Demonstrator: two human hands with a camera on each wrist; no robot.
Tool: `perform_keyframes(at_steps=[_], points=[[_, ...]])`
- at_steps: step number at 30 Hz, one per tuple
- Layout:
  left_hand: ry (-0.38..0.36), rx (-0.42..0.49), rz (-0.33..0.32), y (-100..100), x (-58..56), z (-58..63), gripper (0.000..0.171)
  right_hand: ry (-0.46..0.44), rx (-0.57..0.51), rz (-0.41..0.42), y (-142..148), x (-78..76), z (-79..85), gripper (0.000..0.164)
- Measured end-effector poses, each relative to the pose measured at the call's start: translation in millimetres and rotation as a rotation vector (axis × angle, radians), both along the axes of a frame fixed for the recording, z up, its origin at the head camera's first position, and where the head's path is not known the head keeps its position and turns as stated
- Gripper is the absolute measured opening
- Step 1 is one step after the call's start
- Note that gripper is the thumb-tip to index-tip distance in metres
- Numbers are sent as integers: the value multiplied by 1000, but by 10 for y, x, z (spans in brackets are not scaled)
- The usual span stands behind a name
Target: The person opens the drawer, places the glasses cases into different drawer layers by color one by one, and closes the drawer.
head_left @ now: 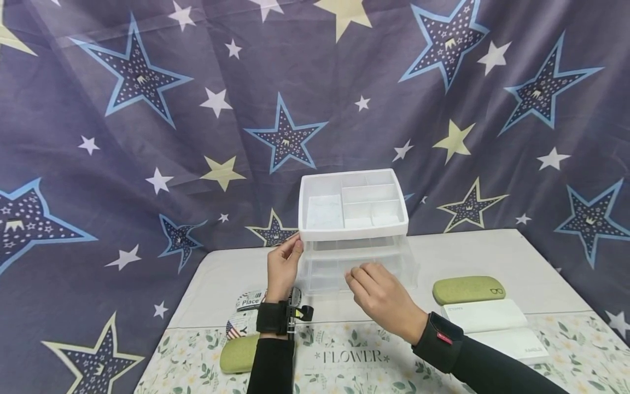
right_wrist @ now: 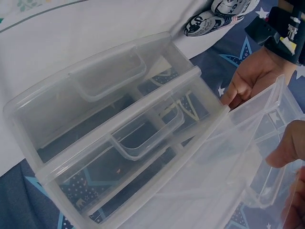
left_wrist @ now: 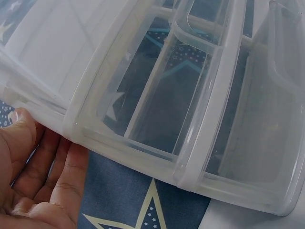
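Note:
A clear plastic drawer organizer (head_left: 320, 276) stands on the table, topped by a white compartment tray (head_left: 354, 234). My left hand (head_left: 283, 265) holds its left side just under the tray, thumb toward me; in the left wrist view the left hand's fingers (left_wrist: 71, 167) bend against the frame. The upper drawer (right_wrist: 205, 186) is pulled out in the right wrist view. There my right hand (right_wrist: 291, 148) pinches its front, the thumb on the near side and fingers showing through the plastic. Two lower drawers with handle cutouts, the middle drawer (right_wrist: 147, 133) and bottom drawer (right_wrist: 90, 81), sit closed.
On the right lie a green glasses case (head_left: 467, 290) and two white boxes, one box (head_left: 484, 316) behind the other (head_left: 512, 345). Left of the organizer are print-patterned cases (head_left: 241, 323) and another green case (head_left: 238, 354). A floral mat (head_left: 351, 372) covers the table's front; a starry curtain hangs behind.

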State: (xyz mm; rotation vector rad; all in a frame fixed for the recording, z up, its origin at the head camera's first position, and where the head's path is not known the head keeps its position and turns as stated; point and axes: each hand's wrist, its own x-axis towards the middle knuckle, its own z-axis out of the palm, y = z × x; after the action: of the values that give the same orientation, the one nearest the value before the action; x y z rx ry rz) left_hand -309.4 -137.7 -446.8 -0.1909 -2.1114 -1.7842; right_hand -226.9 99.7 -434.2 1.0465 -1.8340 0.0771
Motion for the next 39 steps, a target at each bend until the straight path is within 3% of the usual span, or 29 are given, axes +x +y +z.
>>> perform_keyframes(at_steps=[6,26,39], points=[[26,-17,10,22,82,92,35,20,-6,12,-6,23,-4,30],[13,14,15,17,63,83,35,85,-18,47,-29,143,-5,26],[21,0,4,24,70,73,34,66,-14,-12,-31,195,-82,25]])
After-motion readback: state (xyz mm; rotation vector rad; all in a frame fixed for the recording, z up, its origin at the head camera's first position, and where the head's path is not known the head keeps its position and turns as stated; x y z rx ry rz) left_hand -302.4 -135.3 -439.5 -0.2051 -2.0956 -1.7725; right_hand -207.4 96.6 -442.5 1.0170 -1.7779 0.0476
